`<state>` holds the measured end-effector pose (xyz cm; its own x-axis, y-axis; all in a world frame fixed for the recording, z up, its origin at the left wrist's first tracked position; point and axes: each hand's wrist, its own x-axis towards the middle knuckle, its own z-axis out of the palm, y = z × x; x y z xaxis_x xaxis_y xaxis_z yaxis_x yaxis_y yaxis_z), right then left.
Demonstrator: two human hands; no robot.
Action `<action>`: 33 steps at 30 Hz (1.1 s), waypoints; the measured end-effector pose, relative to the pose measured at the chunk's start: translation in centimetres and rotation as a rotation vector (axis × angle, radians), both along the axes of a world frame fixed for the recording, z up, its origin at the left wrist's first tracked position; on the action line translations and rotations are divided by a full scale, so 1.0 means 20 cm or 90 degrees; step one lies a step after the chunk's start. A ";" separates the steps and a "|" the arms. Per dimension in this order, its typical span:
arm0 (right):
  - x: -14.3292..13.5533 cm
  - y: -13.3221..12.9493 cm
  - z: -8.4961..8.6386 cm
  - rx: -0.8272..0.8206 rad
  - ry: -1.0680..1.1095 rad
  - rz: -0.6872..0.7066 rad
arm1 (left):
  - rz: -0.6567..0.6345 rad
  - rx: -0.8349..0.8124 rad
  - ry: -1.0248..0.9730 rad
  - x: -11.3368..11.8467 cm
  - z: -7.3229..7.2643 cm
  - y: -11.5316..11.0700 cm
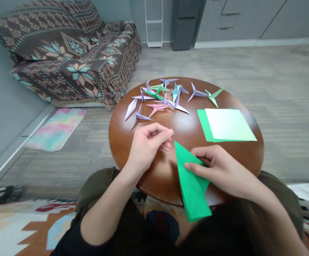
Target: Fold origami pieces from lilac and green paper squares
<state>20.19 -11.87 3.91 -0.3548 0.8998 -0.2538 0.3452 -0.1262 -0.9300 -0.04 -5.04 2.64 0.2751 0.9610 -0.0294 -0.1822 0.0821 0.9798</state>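
My right hand (218,167) pinches a folded sheet of green origami paper (191,185), thumb on the near face and fingers behind. The paper hangs over the front of the table, its pointed corner up and its wider end toward my lap. Just left of that corner is my left hand (151,142), fingers curled and thumb pressed against the index finger. Nothing shows in its grip, and a small gap separates it from the paper. Beyond the left hand lie several folded paper cranes (161,107) in purple, green, pink and blue.
A round brown wooden table (181,124) stands before my knees. On its right side rests a stack of square paper (230,124), pale green over bright green. A patterned covered sofa (76,60) is at the back left, with a pastel mat (58,129) on the floor beside it.
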 end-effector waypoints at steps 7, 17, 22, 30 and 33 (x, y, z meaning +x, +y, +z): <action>0.03 0.02 -0.02 0.012 0.013 -0.022 | -0.233 -0.063 0.087 0.00 0.03 -0.02; 0.01 0.05 -0.03 -0.025 0.049 -0.063 | -0.175 -0.032 0.107 0.02 0.01 -0.03; 0.02 0.04 -0.03 -0.020 0.049 -0.069 | -0.175 -0.027 0.101 0.01 0.01 -0.03; 0.03 0.05 -0.04 0.005 0.031 -0.089 | -0.264 -0.074 0.116 0.02 0.00 -0.02; 0.04 0.05 -0.03 -0.001 0.014 -0.101 | -0.264 -0.068 0.107 0.03 0.00 -0.02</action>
<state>20.89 -10.82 3.22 -0.2143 0.9447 -0.2483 0.3007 -0.1781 -0.9369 0.51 -5.41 2.66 0.6180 0.7602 -0.2002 0.0488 0.2171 0.9749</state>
